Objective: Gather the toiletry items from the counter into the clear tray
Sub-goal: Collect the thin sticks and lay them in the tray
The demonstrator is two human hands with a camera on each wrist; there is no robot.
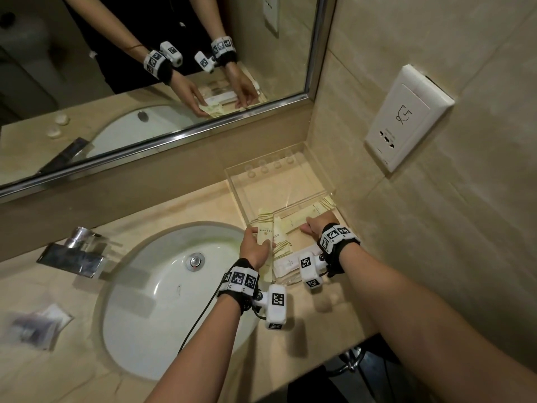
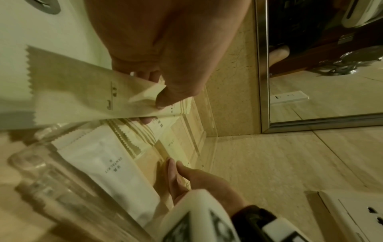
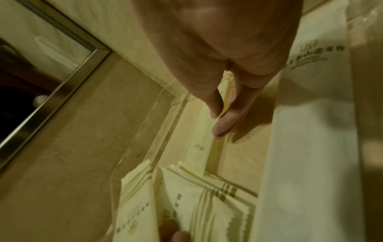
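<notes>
A clear tray point(image 1: 242, 181) sits in the counter's corner, with several cream striped packets point(image 1: 283, 228) lying in its near part. My left hand point(image 1: 255, 245) pinches one cream packet point(image 2: 82, 95) between thumb and fingers at the tray's left edge point(image 2: 209, 131). My right hand point(image 1: 312, 225) is inside the tray point(image 3: 157, 131) and pinches the edge of a thin cream packet point(image 3: 207, 147) between thumb and forefinger point(image 3: 223, 126). A white dental kit packet point(image 2: 116, 168) lies at the tray's near end, partly under my right wrist point(image 1: 290, 263).
A white sink basin point(image 1: 174, 286) lies left of the tray, with a chrome tap point(image 1: 72, 257) behind it. Above the counter hangs a mirror point(image 1: 145, 68). A wall socket plate point(image 1: 406, 117) is on the right wall. A clear wrapper point(image 1: 37, 324) lies at the far left.
</notes>
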